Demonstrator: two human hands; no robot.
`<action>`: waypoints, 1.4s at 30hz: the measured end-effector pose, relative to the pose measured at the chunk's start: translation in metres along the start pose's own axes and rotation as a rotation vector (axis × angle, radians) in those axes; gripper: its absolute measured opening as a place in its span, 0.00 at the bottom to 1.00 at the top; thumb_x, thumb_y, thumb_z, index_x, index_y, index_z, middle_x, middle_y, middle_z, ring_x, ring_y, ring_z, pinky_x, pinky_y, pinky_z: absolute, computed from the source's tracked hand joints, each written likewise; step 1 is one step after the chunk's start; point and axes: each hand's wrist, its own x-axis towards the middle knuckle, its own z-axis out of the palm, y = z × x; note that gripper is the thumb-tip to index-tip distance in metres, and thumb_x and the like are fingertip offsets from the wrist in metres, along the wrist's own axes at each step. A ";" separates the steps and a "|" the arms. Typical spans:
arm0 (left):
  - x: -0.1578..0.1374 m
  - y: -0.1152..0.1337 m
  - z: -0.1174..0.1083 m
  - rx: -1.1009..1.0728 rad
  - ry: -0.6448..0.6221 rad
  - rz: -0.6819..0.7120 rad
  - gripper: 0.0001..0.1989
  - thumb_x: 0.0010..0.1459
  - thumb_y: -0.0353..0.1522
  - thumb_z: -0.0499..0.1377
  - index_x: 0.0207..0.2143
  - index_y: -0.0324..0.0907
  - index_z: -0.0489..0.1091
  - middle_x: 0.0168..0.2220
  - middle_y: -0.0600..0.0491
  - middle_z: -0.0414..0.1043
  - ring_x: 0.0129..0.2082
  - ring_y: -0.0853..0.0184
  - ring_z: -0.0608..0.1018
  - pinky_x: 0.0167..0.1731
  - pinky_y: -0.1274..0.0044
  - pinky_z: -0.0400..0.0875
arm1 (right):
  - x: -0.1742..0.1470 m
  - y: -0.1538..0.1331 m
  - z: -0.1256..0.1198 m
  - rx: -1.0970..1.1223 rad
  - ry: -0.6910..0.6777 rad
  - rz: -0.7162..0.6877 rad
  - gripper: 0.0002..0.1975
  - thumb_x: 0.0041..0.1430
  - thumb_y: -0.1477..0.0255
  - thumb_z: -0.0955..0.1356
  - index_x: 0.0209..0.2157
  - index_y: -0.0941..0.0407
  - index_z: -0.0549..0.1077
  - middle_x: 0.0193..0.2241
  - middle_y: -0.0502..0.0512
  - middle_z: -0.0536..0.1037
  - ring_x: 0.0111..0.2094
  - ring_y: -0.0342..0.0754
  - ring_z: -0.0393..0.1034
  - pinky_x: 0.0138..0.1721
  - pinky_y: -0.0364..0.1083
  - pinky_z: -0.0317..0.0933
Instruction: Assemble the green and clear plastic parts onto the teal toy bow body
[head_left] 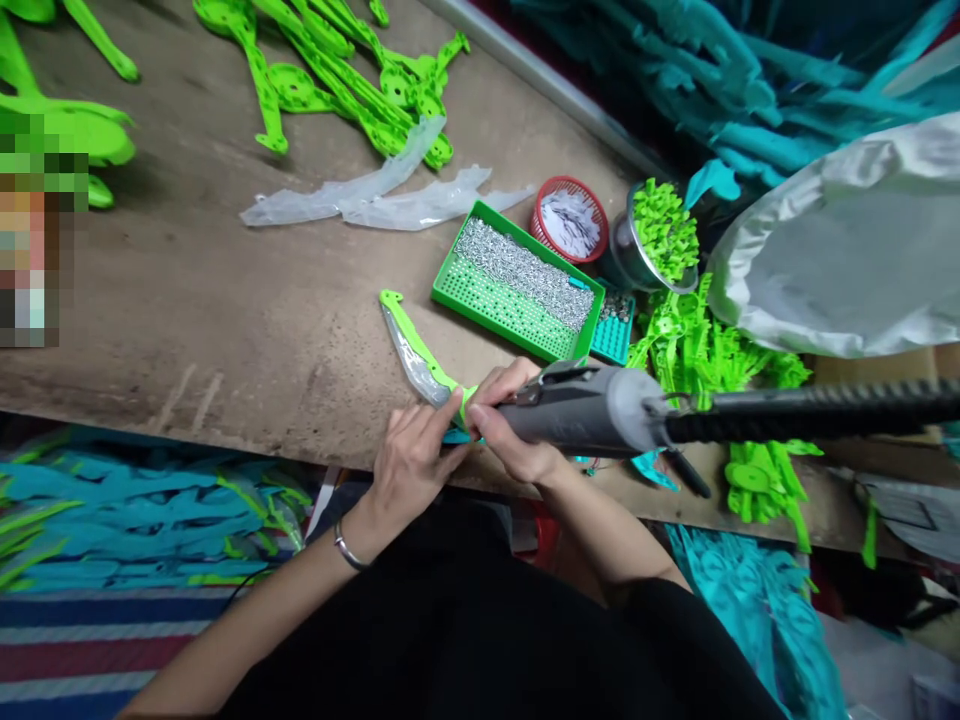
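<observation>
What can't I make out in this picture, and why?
Head view:
Grey tool: tip hidden by the right hand.
Green part: near end partly behind the left hand.
Black cord: far end cut off by the right edge.
Silver pieces in green tray: too small to identify.

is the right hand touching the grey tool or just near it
Touching. The head view plainly shows the right hand closed around the front end of the grey tool, with no gap between them.
</observation>
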 end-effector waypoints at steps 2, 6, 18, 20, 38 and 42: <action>0.000 0.000 0.000 -0.011 0.017 0.009 0.25 0.68 0.41 0.54 0.61 0.35 0.63 0.32 0.50 0.74 0.34 0.61 0.74 0.35 0.71 0.61 | 0.004 -0.002 -0.001 0.037 -0.027 -0.084 0.11 0.61 0.65 0.68 0.27 0.51 0.64 0.19 0.45 0.67 0.22 0.43 0.64 0.26 0.46 0.63; 0.000 0.001 0.002 0.009 0.042 0.012 0.27 0.65 0.41 0.58 0.61 0.36 0.63 0.34 0.49 0.76 0.35 0.61 0.76 0.36 0.71 0.64 | 0.018 -0.006 -0.017 0.147 -0.053 -0.141 0.09 0.57 0.65 0.71 0.37 0.53 0.70 0.21 0.45 0.71 0.20 0.42 0.66 0.23 0.44 0.63; 0.005 0.004 0.001 0.124 0.041 0.039 0.33 0.60 0.43 0.64 0.62 0.35 0.63 0.35 0.46 0.78 0.34 0.60 0.77 0.36 0.70 0.65 | 0.103 0.046 -0.051 0.127 0.684 -0.195 0.18 0.52 0.52 0.71 0.35 0.51 0.68 0.17 0.41 0.63 0.16 0.41 0.61 0.22 0.45 0.60; 0.005 0.004 0.002 0.124 0.040 0.036 0.33 0.60 0.43 0.64 0.62 0.34 0.63 0.34 0.46 0.78 0.33 0.60 0.77 0.36 0.70 0.65 | 0.104 0.050 -0.050 0.106 0.683 -0.172 0.20 0.52 0.50 0.70 0.36 0.50 0.67 0.16 0.40 0.62 0.16 0.41 0.60 0.21 0.45 0.60; 0.004 0.007 0.004 0.126 0.032 -0.003 0.32 0.59 0.44 0.64 0.60 0.34 0.64 0.36 0.45 0.78 0.34 0.59 0.79 0.36 0.68 0.66 | 0.095 0.015 -0.042 0.189 0.601 -0.269 0.12 0.57 0.59 0.70 0.37 0.50 0.69 0.18 0.41 0.64 0.17 0.40 0.62 0.22 0.44 0.61; 0.005 0.008 0.003 0.123 0.045 -0.009 0.33 0.58 0.44 0.65 0.59 0.33 0.65 0.33 0.47 0.77 0.33 0.59 0.78 0.35 0.68 0.66 | 0.074 -0.010 -0.014 0.307 0.421 -0.230 0.11 0.57 0.62 0.71 0.39 0.49 0.68 0.18 0.41 0.65 0.15 0.40 0.61 0.21 0.45 0.61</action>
